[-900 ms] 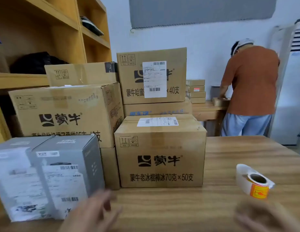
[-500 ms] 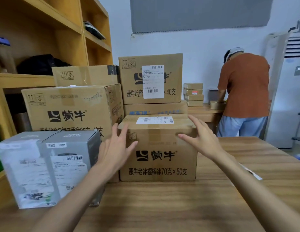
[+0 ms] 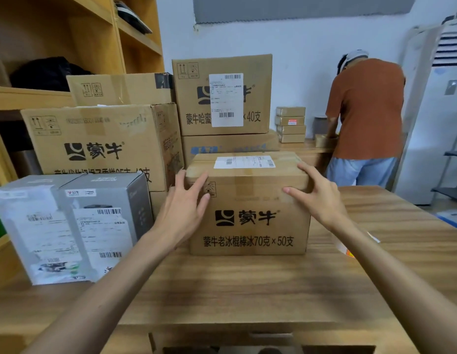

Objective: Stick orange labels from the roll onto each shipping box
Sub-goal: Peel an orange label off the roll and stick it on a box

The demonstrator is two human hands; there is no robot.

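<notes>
From the head camera, we have both hands on the front box (image 3: 247,208), which stands on the table (image 3: 247,284). The left hand (image 3: 182,208) lies against its upper left corner with fingers straight and spread, released rather than clenched. The right hand (image 3: 316,198) spans the upper right corner with its thumb on the front face and its fingers laid over the top edge, also loose and holding nothing else.

We judge the step to be drawing this box toward us so that it can take a label. To do it well, we should press evenly from both sides and slide the box instead of lifting it. We should leave the white slip (image 3: 244,162) on its lid uncovered and pick a bare patch of cardboard for the orange sticker.

The label roll (image 3: 346,250) sits on the table just right of the box. It is mostly hidden behind our right forearm, with only a bit of white and orange showing. A backward sweep of that arm could knock it, so the box should come straight toward us.

The grey box (image 3: 69,226) stands close on the left, and the big box (image 3: 99,141) stands behind it, just beside the front box. Their closeness leaves the left hand little room. Further back a tall box (image 3: 222,95) rests on a flat box (image 3: 230,146). A shelf (image 3: 30,98) runs along the left wall. A person in an orange shirt (image 3: 365,108) works at another table beside some small boxes (image 3: 290,123), well apart from us.
</notes>
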